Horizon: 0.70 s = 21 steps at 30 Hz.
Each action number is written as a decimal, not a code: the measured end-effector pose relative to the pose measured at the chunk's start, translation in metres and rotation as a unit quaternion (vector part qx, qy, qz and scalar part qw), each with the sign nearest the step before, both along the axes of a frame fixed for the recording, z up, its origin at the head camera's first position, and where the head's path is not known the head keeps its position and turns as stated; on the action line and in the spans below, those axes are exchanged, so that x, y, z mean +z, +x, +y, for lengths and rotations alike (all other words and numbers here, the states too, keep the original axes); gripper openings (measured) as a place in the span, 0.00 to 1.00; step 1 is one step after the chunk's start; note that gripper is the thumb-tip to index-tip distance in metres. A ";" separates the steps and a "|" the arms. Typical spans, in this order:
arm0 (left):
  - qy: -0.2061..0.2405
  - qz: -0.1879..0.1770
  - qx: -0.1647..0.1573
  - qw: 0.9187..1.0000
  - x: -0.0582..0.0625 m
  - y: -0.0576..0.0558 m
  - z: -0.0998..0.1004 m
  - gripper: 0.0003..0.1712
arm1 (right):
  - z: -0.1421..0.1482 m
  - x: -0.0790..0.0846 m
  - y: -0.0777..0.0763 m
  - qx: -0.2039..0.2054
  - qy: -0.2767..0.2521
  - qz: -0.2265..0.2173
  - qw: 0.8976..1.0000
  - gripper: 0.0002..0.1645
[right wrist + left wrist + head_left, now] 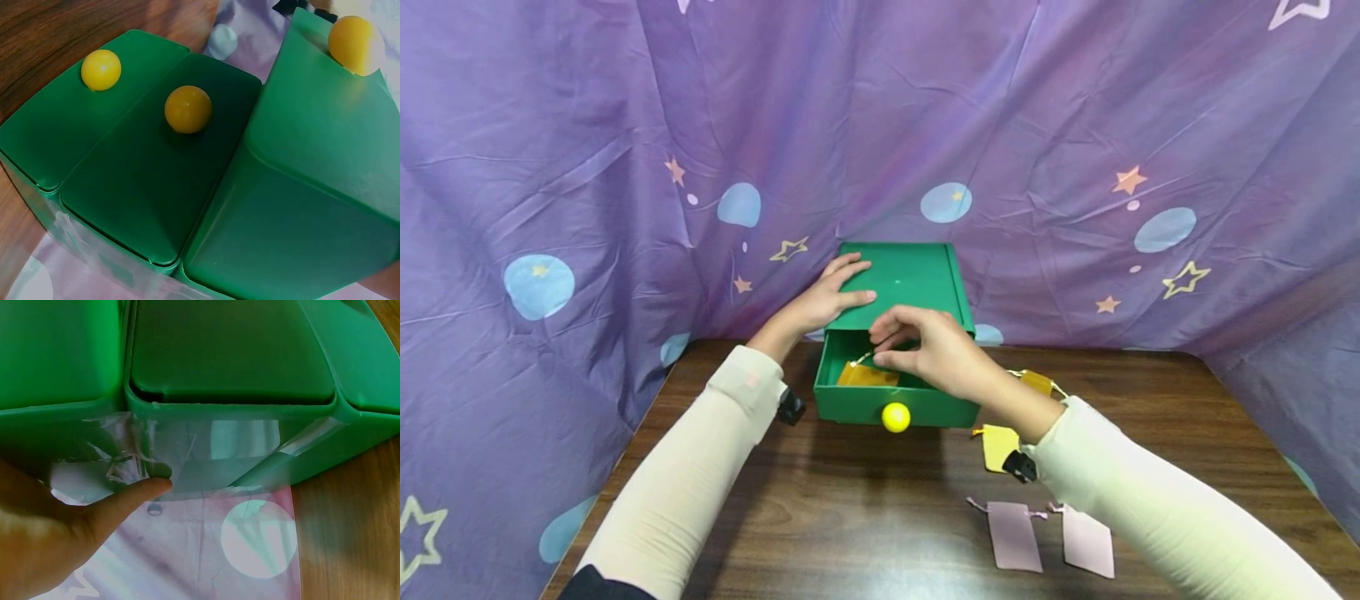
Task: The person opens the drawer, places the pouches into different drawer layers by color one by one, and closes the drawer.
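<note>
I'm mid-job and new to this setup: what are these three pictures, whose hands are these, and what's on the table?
There is no machine: a person works with bare hands. The big picture comes from a head camera; the two others from wrist cameras, both close up on the green plastic drawer box. The left hand rests flat on the box top. The right hand pinches the string of an orange fabric pouch inside the open top drawer with the yellow ball knob. On the brown wooden table lie two pink pouches and yellow pouches.
</note>
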<state>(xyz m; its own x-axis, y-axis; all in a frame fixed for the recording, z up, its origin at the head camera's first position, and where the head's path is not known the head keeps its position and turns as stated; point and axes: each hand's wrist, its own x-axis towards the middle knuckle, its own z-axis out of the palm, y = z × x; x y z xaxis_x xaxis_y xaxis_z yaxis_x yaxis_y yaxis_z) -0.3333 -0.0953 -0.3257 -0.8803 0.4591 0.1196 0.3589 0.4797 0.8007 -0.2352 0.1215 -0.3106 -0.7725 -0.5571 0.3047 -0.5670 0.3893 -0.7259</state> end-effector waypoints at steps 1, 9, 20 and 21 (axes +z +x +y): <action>-0.001 0.001 0.001 1.000 0.000 0.000 0.000 0.38 | 0.000 0.000 0.000 -0.001 -0.001 0.001 1.000 0.17; -0.007 0.005 0.002 1.000 -0.001 0.001 0.000 0.39 | 0.005 0.001 0.000 -0.004 -0.011 -0.002 1.000 0.18; -0.003 0.014 0.001 1.000 0.000 0.001 0.001 0.39 | 0.023 0.003 0.004 -0.024 -0.038 -0.017 0.999 0.20; -0.003 0.013 0.001 1.000 0.001 0.001 0.001 0.39 | 0.024 0.004 0.004 -0.027 -0.040 -0.019 0.999 0.20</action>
